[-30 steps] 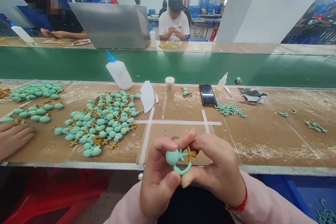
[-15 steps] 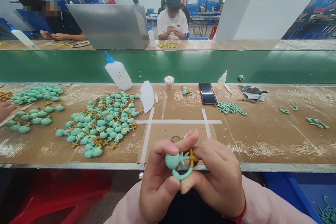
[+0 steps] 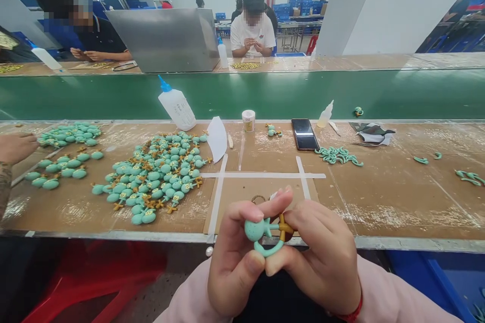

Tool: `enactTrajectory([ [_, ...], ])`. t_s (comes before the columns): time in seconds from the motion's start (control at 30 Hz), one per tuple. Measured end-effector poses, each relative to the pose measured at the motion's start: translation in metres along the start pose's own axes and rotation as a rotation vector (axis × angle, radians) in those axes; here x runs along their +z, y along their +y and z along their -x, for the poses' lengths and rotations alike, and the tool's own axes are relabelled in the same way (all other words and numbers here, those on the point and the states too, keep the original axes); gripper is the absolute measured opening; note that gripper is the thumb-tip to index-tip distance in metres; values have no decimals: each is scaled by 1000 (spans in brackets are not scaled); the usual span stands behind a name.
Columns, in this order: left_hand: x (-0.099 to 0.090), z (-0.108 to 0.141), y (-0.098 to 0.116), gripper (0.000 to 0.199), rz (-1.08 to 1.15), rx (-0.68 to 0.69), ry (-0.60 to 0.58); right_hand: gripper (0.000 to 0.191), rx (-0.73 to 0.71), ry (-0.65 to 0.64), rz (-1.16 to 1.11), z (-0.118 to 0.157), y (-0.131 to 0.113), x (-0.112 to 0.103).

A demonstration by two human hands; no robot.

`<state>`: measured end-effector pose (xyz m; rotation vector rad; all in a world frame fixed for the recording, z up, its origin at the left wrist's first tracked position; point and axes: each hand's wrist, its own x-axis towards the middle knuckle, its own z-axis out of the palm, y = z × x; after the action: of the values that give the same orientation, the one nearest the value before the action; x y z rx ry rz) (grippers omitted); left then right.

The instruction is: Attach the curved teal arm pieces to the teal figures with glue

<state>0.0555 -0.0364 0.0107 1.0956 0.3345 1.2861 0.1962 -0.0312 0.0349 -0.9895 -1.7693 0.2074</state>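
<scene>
Head view:
1. Left hand (image 3: 235,262) and right hand (image 3: 322,262) hold a teal figure (image 3: 254,230) above the bench edge, all fingers curled in a narrow pinch around it.
2. Its ochre arms (image 3: 285,227) press against the right fingers; a teal loop (image 3: 268,248) curves below.
3. Beyond, on the bench (image 3: 382,207), lie a heap of teal figures (image 3: 151,176), a tape cross (image 3: 265,175), a glue bottle (image 3: 177,110) and a phone (image 3: 305,134).
4. A co-worker's hand (image 3: 15,147) rests at far left.
</scene>
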Motion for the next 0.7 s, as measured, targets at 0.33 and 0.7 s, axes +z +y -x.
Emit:
enactTrajectory([
  [0.33, -2, 1, -4, 25, 9, 34, -39, 51, 3, -6, 16, 1, 1, 0],
  [0.7, -3, 1, -4, 24, -44, 35, -36, 46, 5, 13, 1, 2, 1, 0],
])
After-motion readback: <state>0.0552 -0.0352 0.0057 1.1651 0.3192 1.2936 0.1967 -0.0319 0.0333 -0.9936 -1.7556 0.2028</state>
